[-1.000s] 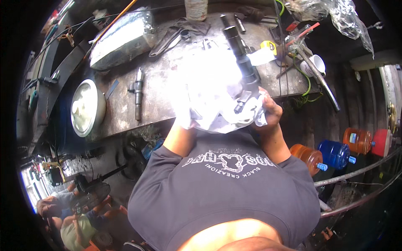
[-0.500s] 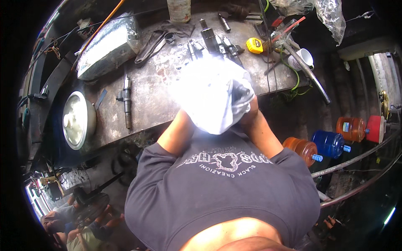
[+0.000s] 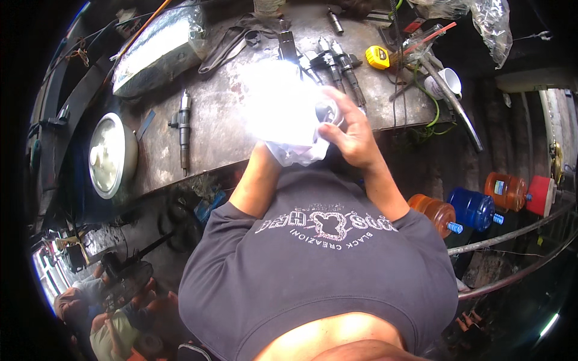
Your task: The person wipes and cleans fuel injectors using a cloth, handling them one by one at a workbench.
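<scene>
Glare washes out most of a crumpled white bag or cloth [image 3: 295, 150] in front of my chest. My right hand [image 3: 355, 135] grips its right side, thumb and fingers closed around the edge. A dark, rounded part [image 3: 327, 112] shows between those fingers; its kind is unclear. My left forearm [image 3: 257, 177] reaches up to the white bundle, but glare and the bundle hide that hand. Just beyond lie several fuel injectors [image 3: 344, 63] and a black blocky part [image 3: 288, 46]. Another injector [image 3: 184, 132] lies apart on the metal table [image 3: 226, 129], to the left.
A round metal bowl or lid [image 3: 113, 155] sits at the left edge, below a plastic-wrapped box [image 3: 159, 54]. At the right are a yellow tape measure [image 3: 377, 57], a metal pipe [image 3: 454, 105] and a white cup [image 3: 444, 83]. Large water jugs [image 3: 468, 208] lie beyond the table.
My right hand has come into plain view at the bundle's right side; it was mostly hidden behind it. The bundle has been gathered or turned, baring more injectors beyond. The view has shifted slightly.
</scene>
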{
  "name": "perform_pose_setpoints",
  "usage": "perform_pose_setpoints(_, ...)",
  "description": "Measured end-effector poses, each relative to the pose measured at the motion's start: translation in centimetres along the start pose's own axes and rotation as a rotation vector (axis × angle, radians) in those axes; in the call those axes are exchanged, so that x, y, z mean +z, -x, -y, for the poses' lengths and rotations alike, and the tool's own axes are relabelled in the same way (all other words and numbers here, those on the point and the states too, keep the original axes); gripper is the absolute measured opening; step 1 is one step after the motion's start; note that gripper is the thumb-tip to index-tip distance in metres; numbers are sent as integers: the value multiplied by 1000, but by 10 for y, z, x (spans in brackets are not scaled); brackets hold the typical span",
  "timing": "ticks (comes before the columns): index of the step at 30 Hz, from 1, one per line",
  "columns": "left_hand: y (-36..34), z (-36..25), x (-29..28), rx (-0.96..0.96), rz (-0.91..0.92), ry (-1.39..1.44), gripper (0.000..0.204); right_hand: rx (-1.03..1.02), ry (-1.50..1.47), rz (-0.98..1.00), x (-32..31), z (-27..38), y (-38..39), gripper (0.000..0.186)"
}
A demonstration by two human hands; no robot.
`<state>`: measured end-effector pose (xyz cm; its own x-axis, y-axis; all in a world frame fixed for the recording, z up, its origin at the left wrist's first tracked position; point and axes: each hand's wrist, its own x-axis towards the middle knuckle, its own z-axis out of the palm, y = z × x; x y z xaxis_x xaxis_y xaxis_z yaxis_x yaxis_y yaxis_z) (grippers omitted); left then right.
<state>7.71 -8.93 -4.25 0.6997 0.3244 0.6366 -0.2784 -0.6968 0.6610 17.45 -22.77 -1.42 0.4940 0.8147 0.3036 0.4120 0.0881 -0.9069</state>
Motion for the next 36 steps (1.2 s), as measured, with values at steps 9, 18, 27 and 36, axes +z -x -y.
perform_pose_setpoints(9, 3, -17, 5, -239, -137, 361, 37, 309, -557, -149, 0, -36, -2, 19)
perform_pose_setpoints(18, 2, -41, 24, -53, -75, 108, 51, 433, -1003, -179, -57, -52, 11, 14)
perform_pose_setpoints(27, -6, -86, 37, -1, -112, -325, 47, 205, 92, -54, -79, -55, 15, 36)
perform_pose_setpoints(36, 6, -119, 64, -159, -277, -536, 36, 214, -347, 520, -90, -28, 13, 32)
